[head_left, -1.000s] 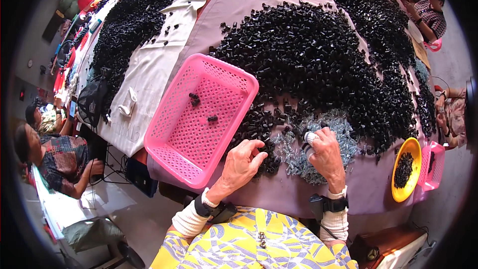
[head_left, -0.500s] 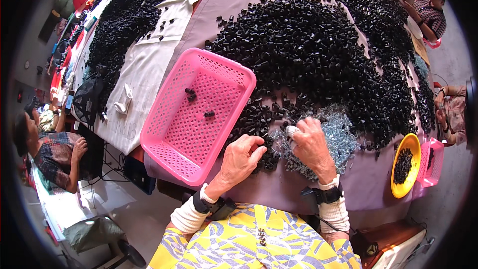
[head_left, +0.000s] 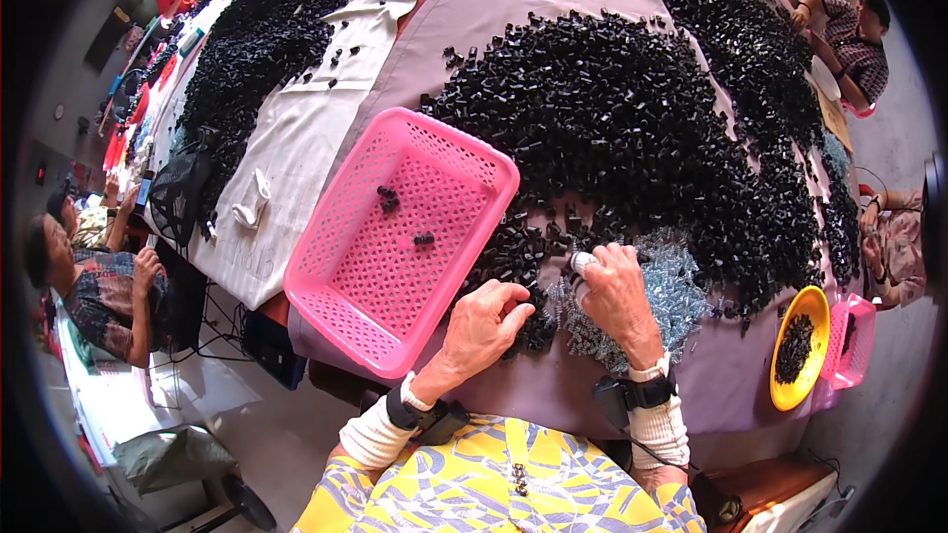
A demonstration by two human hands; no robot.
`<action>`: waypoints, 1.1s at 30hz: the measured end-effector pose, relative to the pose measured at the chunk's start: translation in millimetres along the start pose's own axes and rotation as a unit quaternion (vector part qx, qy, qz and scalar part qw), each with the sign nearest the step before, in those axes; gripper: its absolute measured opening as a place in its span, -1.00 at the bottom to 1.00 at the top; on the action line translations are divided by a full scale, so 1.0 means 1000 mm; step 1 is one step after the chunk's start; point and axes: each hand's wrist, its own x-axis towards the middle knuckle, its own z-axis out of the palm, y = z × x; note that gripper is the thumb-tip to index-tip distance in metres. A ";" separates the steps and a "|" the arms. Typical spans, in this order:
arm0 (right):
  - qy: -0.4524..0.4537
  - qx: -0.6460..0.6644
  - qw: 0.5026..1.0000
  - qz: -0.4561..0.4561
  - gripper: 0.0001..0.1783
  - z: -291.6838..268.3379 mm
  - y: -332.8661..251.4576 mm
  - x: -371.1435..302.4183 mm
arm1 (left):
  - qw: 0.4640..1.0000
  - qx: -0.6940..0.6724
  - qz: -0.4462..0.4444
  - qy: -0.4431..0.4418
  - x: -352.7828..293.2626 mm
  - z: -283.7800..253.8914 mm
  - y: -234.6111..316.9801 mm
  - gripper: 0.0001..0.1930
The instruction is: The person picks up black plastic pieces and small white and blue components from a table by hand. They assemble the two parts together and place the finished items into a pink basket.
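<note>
My left hand [head_left: 484, 326] is at the front of the table, its thumb and bent fingers drawn close together beside loose small black plastic parts [head_left: 538, 334]. Whatever sits in that pinch is hidden. My right hand [head_left: 614, 298], with a white wrap on one finger, is curled closed over the left side of a heap of small clear bluish pieces [head_left: 673, 281]. Its fingertips point down and what they grip cannot be seen. Left of both hands stands a pink perforated basket [head_left: 370, 271], with a few black parts [head_left: 423, 240] on its bottom.
A large mound of black parts [head_left: 602, 118] spreads beyond my hands. At right are a yellow bowl [head_left: 818, 360] with black pieces and a smaller pink basket [head_left: 857, 360]. A white glove-like item [head_left: 253, 199] lies on the pale cloth. Other people sit along both sides.
The whole view has shifted slightly, so the table sits a little lower in it. Both hands keep nearly the same places and poses.
</note>
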 end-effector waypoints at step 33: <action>-0.053 0.025 0.995 -0.083 -0.89 0.001 -0.015 -0.031 | 0.848 -0.493 -0.193 0.005 0.019 0.005 0.002 -0.76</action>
